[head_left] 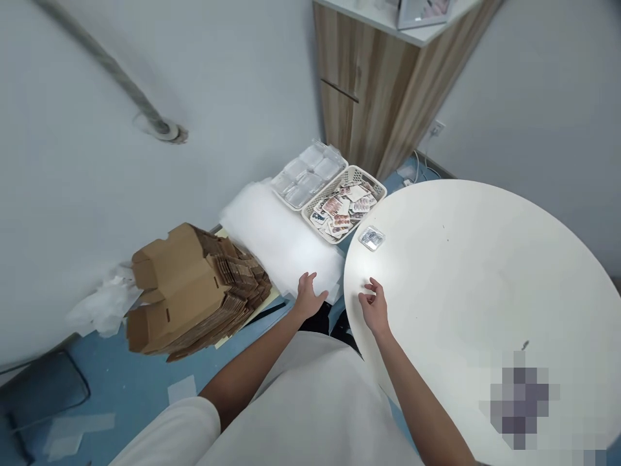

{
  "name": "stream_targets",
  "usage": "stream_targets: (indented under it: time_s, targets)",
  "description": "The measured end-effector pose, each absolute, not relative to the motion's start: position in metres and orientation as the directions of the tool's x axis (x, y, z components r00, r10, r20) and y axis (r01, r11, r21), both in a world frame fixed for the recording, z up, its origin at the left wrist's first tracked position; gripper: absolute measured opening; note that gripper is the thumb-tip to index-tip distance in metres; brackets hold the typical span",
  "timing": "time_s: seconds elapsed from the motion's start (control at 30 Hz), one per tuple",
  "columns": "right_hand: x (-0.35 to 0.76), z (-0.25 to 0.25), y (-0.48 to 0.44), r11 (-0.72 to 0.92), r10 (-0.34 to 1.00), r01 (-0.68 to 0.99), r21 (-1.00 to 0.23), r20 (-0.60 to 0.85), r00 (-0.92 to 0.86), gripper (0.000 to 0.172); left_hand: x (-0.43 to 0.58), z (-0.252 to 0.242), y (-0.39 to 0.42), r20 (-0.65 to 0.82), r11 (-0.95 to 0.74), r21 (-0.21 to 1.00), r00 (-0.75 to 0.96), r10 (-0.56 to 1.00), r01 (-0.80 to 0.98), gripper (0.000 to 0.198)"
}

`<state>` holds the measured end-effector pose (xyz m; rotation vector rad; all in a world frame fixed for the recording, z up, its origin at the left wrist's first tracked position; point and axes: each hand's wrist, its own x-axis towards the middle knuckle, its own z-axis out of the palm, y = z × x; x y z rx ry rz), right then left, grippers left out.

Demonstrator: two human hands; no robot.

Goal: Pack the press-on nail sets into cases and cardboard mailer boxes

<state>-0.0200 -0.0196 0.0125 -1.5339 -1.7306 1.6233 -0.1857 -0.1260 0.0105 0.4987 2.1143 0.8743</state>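
My left hand [309,299] is in front of my body at the near edge of a stack of white foam sheets [276,226]. Its fingers and thumb are apart, and nothing shows between them. My right hand [376,310] hovers over the left rim of the round white table [466,272]. Those fingers are loosely bent with a gap to the thumb, holding nothing I can see. Beyond this hand, on the table, lies a small clear plastic case [372,238] with dark and pale contents. Past the foam sheets, a white basket [330,238] holds many small printed cards [342,207].
Folded brown cardboard boxes [182,278] are stacked at left, beside crumpled white plastic [109,301]. Clear plastic packs [308,171] fill another basket against the wall. A wood-grain cabinet [366,84] stands behind. A dark chair [43,388] is at lower left. Part of the table is pixelated.
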Motion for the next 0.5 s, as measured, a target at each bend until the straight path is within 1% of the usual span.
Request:
stream_targets:
  time_s: [0.13, 0.23, 0.3, 0.37, 0.5]
  targets:
    - [-0.05, 0.012, -0.014, 0.016, 0.69, 0.541, -0.841, -0.382, -0.615, 0.049, -0.212, 0.01, -0.136, -0.497, 0.661, 0.749, -0.691, 0.524, -0.038, 0.06]
    - [-0.086, 0.01, -0.012, 0.227, 0.589, 0.551, -0.803, -0.338, -0.734, 0.055, -0.232, 0.001, -0.134, -0.438, 0.583, 0.81, -0.728, 0.526, -0.066, 0.059]
    - [-0.114, 0.007, -0.012, 0.352, 0.525, 0.535, -0.768, -0.312, -0.792, 0.06, -0.243, -0.008, -0.13, -0.428, 0.516, 0.848, -0.73, 0.533, -0.12, 0.061]
    - [-0.144, 0.004, -0.014, 0.453, 0.457, 0.519, -0.725, -0.311, -0.834, 0.063, -0.252, -0.018, -0.127, -0.46, 0.472, 0.857, -0.722, 0.517, -0.208, 0.062]
    - [-0.198, -0.005, -0.015, 0.567, 0.374, 0.504, -0.652, -0.342, -0.862, 0.063, -0.267, -0.037, -0.126, -0.526, 0.43, 0.838, -0.704, 0.478, -0.334, 0.063]
